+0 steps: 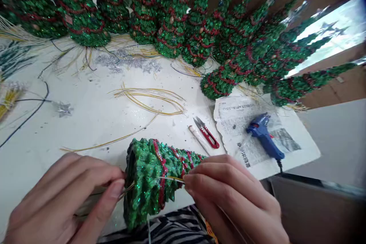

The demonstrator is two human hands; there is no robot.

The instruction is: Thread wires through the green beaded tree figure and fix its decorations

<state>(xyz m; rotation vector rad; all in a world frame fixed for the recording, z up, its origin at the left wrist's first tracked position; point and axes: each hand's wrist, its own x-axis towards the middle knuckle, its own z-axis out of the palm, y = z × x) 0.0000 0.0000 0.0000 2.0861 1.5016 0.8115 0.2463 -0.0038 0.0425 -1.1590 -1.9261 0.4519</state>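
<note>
At white worktop [94, 118], tightly pinching wires [172, 178] with left grip [65, 194] beside base of sideways Christmas tree [146, 169], with right grip [231, 190] tipward.

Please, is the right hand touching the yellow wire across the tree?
Touching. The head view shows the right hand pinching the wire between its fingers, over the tree.

PLACE: craft workshop | rows of similar glittery trees [144, 19] | glue gun [264, 137] | snips [210, 136] | white worktable [91, 122]
</note>
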